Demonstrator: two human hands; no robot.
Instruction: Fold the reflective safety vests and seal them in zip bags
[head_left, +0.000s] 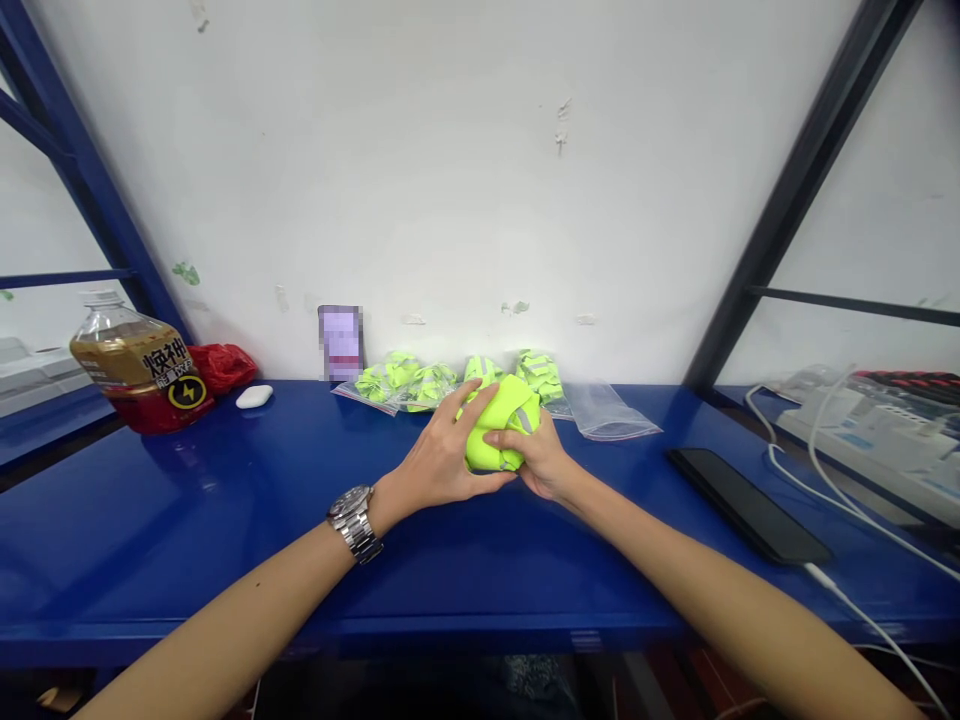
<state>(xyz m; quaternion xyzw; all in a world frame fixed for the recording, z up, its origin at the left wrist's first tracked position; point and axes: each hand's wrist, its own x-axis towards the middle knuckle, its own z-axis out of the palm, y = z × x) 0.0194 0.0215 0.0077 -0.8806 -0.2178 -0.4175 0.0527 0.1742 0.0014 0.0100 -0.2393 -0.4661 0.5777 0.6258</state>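
Note:
A rolled bundle of neon yellow fabric with grey reflective strips point(495, 415) is held above the middle of the blue table. My left hand point(442, 450) wraps round its left side, thumb below and fingers over the top. My right hand point(546, 460) grips the right side, its thumb pressed across the front. Behind the bundle, several similar neon bundles point(431, 385) lie along the wall in clear plastic bags. A flat clear zip bag point(611, 410) lies just right of them.
A large drink bottle point(142, 365) and a red plastic bag point(223, 367) stand left, near a white earbud case point(254, 397). A phone point(341, 342) leans on the wall. At right lie a black phone point(750, 505) on a white cable and power strips point(870, 430). Metal posts flank the table.

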